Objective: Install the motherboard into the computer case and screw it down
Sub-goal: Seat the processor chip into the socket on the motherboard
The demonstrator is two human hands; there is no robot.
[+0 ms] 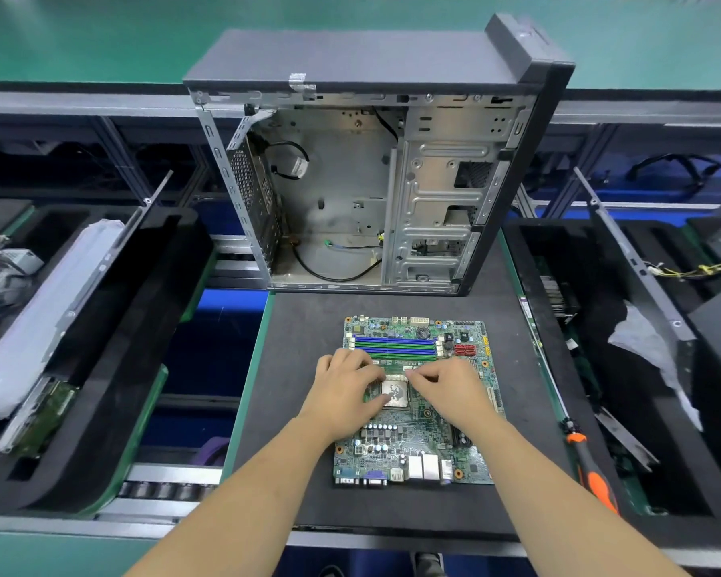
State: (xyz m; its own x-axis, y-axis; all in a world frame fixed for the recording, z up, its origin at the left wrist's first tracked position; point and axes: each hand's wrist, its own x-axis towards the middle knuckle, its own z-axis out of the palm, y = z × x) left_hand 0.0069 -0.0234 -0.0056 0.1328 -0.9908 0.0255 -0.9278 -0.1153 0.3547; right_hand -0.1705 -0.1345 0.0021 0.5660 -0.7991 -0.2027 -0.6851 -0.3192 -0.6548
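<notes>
Motherboard (417, 403) lies flat on the counter (300, 347), outside the computer case (371, 181), long axis running away from the person. Left hand (346, 389) and right hand (450, 389) rest on it about the CPU socket (394, 393), fingers curled; whether they grip anything cannot be told. The case stands open directly beyond, both hands equally near. Screwdriver (592, 472) lies at the right.

Motherboard (417, 410) flat on mat (300, 410), centre. Computer case (375, 160) at 12 o'clock, behind board, apart. Screwdriver (592, 472) at 3 o'clock, mat's edge. Both hands on board.
</notes>
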